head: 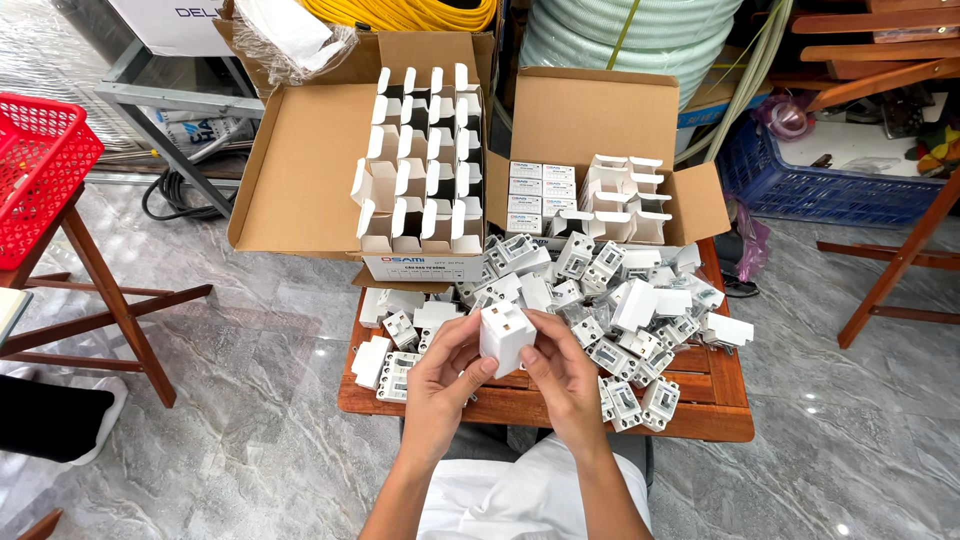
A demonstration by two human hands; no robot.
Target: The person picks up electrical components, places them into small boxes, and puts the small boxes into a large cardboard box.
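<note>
My left hand (440, 385) and my right hand (563, 372) both hold one small white box (505, 336) above a wooden slatted table (700, 395). Fingers of each hand press on the box's sides and flaps. Behind the hands lies a heap of small white electrical devices (610, 300) and loose white boxes. A few more devices (395, 365) lie left of my left hand. An open cardboard carton (300, 165) at the back left holds rows of small boxes with open flaps (420, 160). A second open carton (590, 115) holds closed and open small boxes.
A red plastic basket (40, 165) rests on a wooden stand at the left. A blue crate (830, 190) stands at the back right beside wooden furniture legs (895, 270). Coiled hoses (620, 40) lie behind the cartons. The floor is grey marble tile (250, 400).
</note>
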